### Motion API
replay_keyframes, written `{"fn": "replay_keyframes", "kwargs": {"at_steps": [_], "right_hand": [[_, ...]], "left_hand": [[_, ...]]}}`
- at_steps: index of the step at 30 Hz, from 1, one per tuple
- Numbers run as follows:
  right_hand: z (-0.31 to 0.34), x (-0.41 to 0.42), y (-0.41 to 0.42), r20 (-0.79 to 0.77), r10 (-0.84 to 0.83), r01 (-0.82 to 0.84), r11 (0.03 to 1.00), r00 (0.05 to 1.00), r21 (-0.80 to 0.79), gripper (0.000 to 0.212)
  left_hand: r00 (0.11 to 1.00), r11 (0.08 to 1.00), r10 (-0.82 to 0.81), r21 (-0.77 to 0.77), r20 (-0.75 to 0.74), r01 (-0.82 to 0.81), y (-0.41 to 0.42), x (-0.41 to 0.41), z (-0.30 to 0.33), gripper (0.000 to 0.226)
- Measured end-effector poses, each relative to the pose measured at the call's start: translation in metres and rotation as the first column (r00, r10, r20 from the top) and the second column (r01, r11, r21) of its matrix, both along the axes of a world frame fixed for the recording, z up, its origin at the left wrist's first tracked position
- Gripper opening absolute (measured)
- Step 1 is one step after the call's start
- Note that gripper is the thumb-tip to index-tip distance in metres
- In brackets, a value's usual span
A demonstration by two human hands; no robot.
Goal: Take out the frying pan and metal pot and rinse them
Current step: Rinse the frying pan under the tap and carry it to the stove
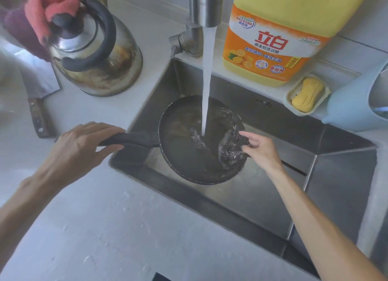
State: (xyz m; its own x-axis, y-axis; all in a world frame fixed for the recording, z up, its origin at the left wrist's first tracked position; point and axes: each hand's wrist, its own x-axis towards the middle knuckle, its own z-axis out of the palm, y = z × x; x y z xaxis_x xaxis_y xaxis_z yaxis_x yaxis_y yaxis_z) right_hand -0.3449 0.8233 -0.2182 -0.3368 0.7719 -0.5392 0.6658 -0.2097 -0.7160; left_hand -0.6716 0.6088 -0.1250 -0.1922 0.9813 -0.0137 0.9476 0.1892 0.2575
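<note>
Where the head view looks down on the sink (262, 196), a dark frying pan (189, 161) is held above the basin, directly under the tap (204, 6), whose stream of water (206, 81) strikes the pan's inner surface and swirls there. The left hand (84, 146) grips the pan's black handle (134, 138), its fingers (109, 126) curled over the top and the thumb closed beneath. The right hand (261, 149) meets the pan's right rim, fingers loosely bent and slightly apart, their tips touching the wet edge (whether they pinch it cannot be told). On the table (105, 228) left of the sink stands a stained metal kettle (98, 56), a pink cloth (51, 5) draped over its lid, with a cleaver (39, 85) lying nearby. Behind the sink stand a yellow detergent jug (279, 33) and a soap dish (307, 94) holding yellow soap.
</note>
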Motion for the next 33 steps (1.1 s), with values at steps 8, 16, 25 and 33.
{"fn": "replay_keyframes", "kwargs": {"at_steps": [8,16,25,33], "right_hand": [[0.041,0.002,0.028,0.139,0.099,-0.126,0.971,0.985,0.202,0.044],[0.042,0.007,0.022,-0.019,-0.037,0.041,0.925,0.999,0.377,0.041],[0.01,0.005,-0.009,-0.175,-0.169,0.196,0.969,0.97,0.151,0.041],[-0.001,0.01,-0.011,0.013,-0.086,0.084,0.991,0.996,0.107,0.043]], "left_hand": [[0.918,0.956,0.272,-0.192,0.289,-0.222,-0.012,0.026,-0.035,0.037],[0.894,0.942,0.329,-0.168,0.303,-0.29,-0.008,0.031,-0.05,0.03],[0.967,0.983,0.167,0.049,0.194,-0.18,-0.004,0.004,-0.028,0.024],[0.995,0.997,0.053,0.051,0.083,-0.057,-0.006,0.009,-0.013,0.035]]}}
